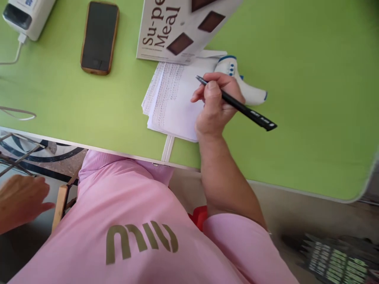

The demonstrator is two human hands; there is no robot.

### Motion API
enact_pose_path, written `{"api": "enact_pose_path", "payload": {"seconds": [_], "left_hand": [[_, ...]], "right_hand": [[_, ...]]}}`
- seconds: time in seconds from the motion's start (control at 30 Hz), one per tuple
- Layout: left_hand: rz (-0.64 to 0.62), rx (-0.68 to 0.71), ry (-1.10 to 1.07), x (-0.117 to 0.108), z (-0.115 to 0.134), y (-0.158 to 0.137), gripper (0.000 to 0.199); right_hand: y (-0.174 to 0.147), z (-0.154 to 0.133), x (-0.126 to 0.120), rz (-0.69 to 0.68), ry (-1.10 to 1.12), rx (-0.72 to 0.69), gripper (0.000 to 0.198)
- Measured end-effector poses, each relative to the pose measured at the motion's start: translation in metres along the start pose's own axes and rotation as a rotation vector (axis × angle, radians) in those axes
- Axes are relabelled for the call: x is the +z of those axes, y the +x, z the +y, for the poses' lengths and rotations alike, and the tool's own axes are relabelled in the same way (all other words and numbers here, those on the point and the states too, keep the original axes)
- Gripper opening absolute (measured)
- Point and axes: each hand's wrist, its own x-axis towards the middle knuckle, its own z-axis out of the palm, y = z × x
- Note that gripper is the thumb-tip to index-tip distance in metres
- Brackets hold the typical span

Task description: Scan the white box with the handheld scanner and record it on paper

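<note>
A wide lime-green surface (296, 118) fills most of what I see, its pale edge running across in front of a person in a pink top (133, 221) with olive lettering on the chest. On the far side of the surface a white printed box (166, 27) marked "Su-pe Meal" with dark brown squares lies partly over a stack of white papers (174, 102), whose left part is covered in fine rows of writing. A dark phone (100, 37) in a brown case lies face up to the left of the box, well apart from the papers, and a white device (28, 14) with a cable sits at the far left corner. Just behind the papers, touching their right edge, a white and blue handheld thermometer (245, 85) lies on its side. The right hand (214, 104) rests on the papers, fingers clenched around a black pen (237, 104), whose tip points up and left over the sheet while its capped end juts out to the right. The left hand (20, 201) is off the surface, down at the person's side, fingers loosely spread and holding nothing.
</note>
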Motion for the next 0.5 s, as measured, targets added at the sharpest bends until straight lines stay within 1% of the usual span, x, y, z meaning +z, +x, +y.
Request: {"api": "enact_pose_path", "payload": {"seconds": [0.03,0.07,0.1,0.13,0.17,0.2,0.27,0.33,0.4,0.43,0.47,0.5], "left_hand": [[0.119,0.080,0.090,-0.002,-0.003,0.001,0.011],[0.163,0.173,0.093,-0.006,-0.006,0.009,0.019],[0.220,0.194,0.099,-0.013,-0.007,0.023,0.028],[0.174,0.185,0.117,-0.022,-0.006,0.041,0.032],[0.237,0.211,0.112,-0.033,-0.004,0.061,0.028],[0.302,0.273,0.076,-0.045,-0.002,0.083,0.027],[0.461,0.358,-0.013,-0.068,0.006,0.129,0.031],[0.484,0.351,-0.044,-0.087,0.015,0.175,0.033],[0.459,0.350,-0.139,-0.098,0.022,0.220,0.037],[0.464,0.325,-0.195,-0.100,0.024,0.241,0.039],[0.506,0.282,-0.232,-0.099,0.026,0.260,0.039],[0.539,0.298,-0.258,-0.097,0.026,0.277,0.036]], "right_hand": [[0.001,0.000,0.001,0.015,0.031,-0.007,0.025],[0.003,0.000,0.001,0.025,0.057,-0.009,0.024],[0.004,0.000,0.001,0.028,0.073,-0.001,0.023],[0.006,-0.001,0.000,0.032,0.076,0.017,0.022],[0.008,-0.002,-0.001,0.035,0.070,0.042,0.021],[0.011,-0.004,-0.002,0.033,0.060,0.067,0.019],[0.017,-0.011,-0.006,0.023,0.053,0.100,0.018],[0.022,-0.019,-0.010,-0.019,0.071,0.103,0.022],[0.022,-0.027,-0.012,-0.078,0.078,0.115,0.026],[0.021,-0.029,-0.011,-0.100,0.075,0.134,0.027],[0.018,-0.031,-0.010,-0.112,0.075,0.158,0.026],[0.014,-0.031,-0.007,-0.113,0.080,0.187,0.025]]}}
